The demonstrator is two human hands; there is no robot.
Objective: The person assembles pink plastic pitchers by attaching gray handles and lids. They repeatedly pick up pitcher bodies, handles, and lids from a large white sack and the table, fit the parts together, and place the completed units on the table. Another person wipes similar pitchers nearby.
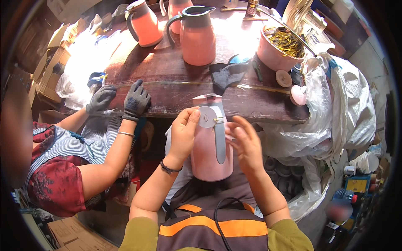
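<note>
A pink thermos jug (209,165) with a grey handle stands upright in front of me, against my lap and below the table edge. A round pale tag (206,119) hangs at the top of its handle on a thin gold twist tie (218,121). My left hand (184,129) pinches the tag's left edge between thumb and fingers. Just right of the handle is my right hand (247,144), its fingers loosely bent and apart, slightly blurred. I see nothing held in it.
Several similar pink jugs (198,44) stand on the dark red table (167,93). A pink tub (274,52) holds many gold twist ties. At left, a co-worker's grey-gloved hands (137,101) rest at the table edge. Clear plastic bags (289,136) hang at right.
</note>
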